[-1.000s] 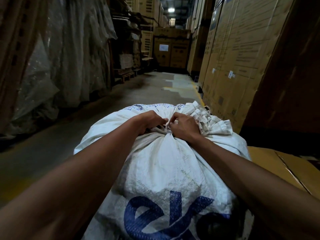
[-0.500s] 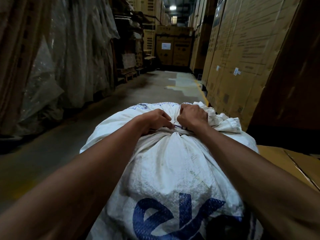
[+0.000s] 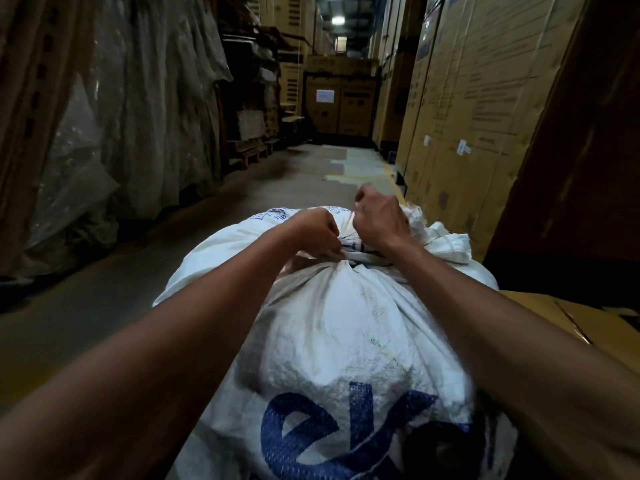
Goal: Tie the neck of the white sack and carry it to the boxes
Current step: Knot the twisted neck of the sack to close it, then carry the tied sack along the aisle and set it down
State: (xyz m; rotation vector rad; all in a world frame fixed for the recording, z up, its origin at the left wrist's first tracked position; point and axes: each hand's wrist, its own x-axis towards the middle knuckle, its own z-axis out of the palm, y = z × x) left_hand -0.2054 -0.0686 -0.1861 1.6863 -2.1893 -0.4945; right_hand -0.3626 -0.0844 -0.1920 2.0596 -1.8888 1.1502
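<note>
Sack: large white woven plastic sack (image 3: 346, 341) with blue printed letters fills the lower middle of the view, bulging and full, its cloth gathered into a tight neck (image 3: 349, 263) at the top.
Sack position: it sits between the person's 2 bare forearms, with a flat brown cardboard box (image 3: 588, 320) just beside it on the right.
Left hand: left hand (image 3: 317, 233) is curled in a fist at the left side of the neck, fingertips pinching the bunched cloth.
Right hand: right hand (image 3: 377, 220) is curled in a fist just above and to the right of the neck, gripping the loose, frayed top of the sack.
Hands together: the 2 fists sit near each other with the neck between them.
Surroundings: grey concrete aisle floor (image 3: 173, 254) runs ahead; tall stacked brown cardboard cartons (image 3: 478, 98) line the right side, plastic-wrapped goods (image 3: 104, 116) the left.
Light: dim, with 1 ceiling lamp (image 3: 338, 20) far down the aisle.
</note>
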